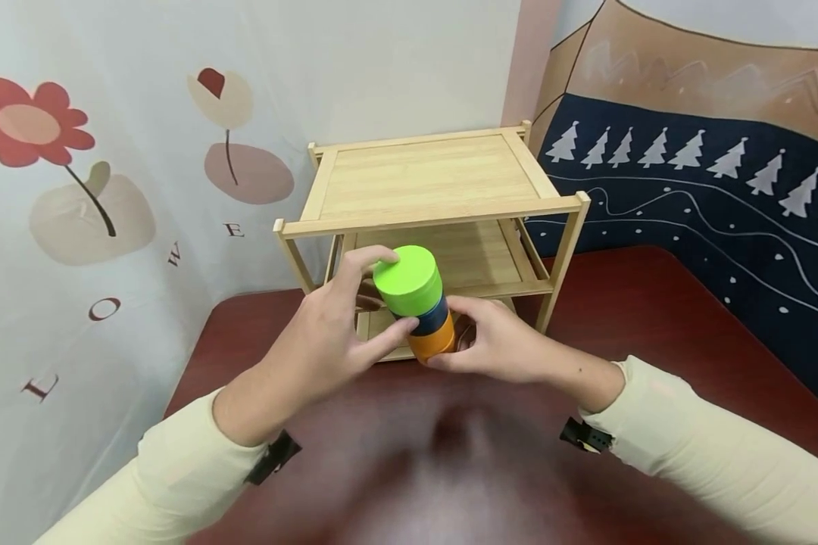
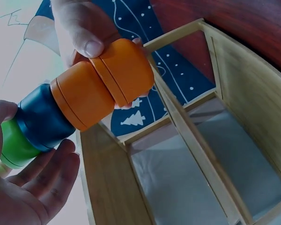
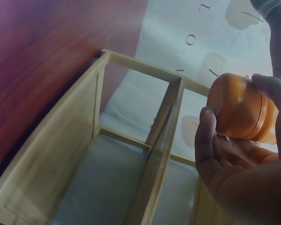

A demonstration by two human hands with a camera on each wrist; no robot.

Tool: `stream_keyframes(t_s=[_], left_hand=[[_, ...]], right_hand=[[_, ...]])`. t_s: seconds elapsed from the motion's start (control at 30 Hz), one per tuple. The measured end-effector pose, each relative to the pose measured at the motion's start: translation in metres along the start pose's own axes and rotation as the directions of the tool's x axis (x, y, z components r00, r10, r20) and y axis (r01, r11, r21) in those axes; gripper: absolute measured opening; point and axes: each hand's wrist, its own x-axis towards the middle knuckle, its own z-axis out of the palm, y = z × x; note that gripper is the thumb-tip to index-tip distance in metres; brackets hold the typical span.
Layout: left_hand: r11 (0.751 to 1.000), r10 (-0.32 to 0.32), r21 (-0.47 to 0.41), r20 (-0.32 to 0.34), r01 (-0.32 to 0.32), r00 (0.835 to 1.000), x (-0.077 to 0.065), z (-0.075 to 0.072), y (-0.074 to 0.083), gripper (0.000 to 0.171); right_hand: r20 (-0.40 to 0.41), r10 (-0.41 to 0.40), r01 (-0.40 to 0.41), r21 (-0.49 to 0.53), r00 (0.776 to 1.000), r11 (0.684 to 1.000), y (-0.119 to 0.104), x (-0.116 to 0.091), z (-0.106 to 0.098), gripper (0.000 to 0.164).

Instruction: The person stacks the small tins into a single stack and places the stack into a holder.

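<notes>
A column of round, smooth containers (image 1: 409, 281) is held between both hands above the table. Its top is bright green, followed by a dark blue section (image 2: 46, 117) and orange sections (image 2: 126, 70) at the lower end. My left hand (image 1: 327, 325) grips the upper part, index finger on the green top and thumb against the blue section. With thumb and fingers, my right hand (image 1: 494, 337) holds the orange end (image 3: 236, 105) from the right. The column leans slightly in the head view. Whether its sections are joined or only stacked I cannot tell.
Right behind the hands stands a light wooden rack (image 1: 429, 178) with tiered shelves; its front posts and rails are close by. Under it is a dark red table (image 1: 641, 318). Printed cloths (image 1: 157, 189) hang behind and at the sides.
</notes>
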Motion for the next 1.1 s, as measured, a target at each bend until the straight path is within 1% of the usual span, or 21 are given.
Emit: stream_keyframes(t_s=[0.1,0.23,0.47,0.6,0.77,0.9,1.0,1.1], left_hand=[[1.000,-0.028,-0.014,0.025,0.028,0.999,0.004,-0.005,0.002,0.067],[0.998,-0.049,-0.047,0.039,0.051,0.998,0.008,-0.011,0.003,0.067],[0.997,-0.063,-0.044,0.066,0.066,0.996,0.018,-0.025,0.006,0.067],[0.996,-0.062,-0.067,0.059,0.066,0.996,0.022,-0.030,0.008,0.066],[0.993,-0.059,-0.099,0.049,0.063,0.997,0.029,-0.033,0.013,0.062],[0.992,-0.059,-0.112,0.047,0.064,0.997,0.036,-0.034,0.016,0.059],[0.990,-0.057,-0.123,0.057,0.064,0.997,0.041,-0.033,0.018,0.061],[0.992,-0.055,-0.111,0.064,0.062,0.996,0.044,-0.032,0.021,0.065]], right_hand=[[0.005,0.000,0.000,-0.012,1.000,1.000,-0.004,0.001,-0.003,0.044],[0.014,-0.002,0.003,-0.036,1.000,0.999,-0.010,0.003,-0.007,0.044],[-0.003,0.022,-0.022,-0.092,1.000,0.996,-0.024,0.003,-0.018,0.042],[-0.008,0.019,-0.020,-0.100,1.000,0.995,-0.031,0.004,-0.022,0.042],[-0.020,0.007,-0.009,-0.099,1.000,0.995,-0.036,0.004,-0.028,0.043],[-0.050,-0.006,-0.001,-0.132,0.999,0.991,-0.040,0.003,-0.033,0.042],[-0.062,-0.010,0.002,-0.141,0.998,0.990,-0.043,0.003,-0.037,0.041],[-0.067,-0.015,0.005,-0.136,0.998,0.991,-0.046,0.003,-0.040,0.041]])
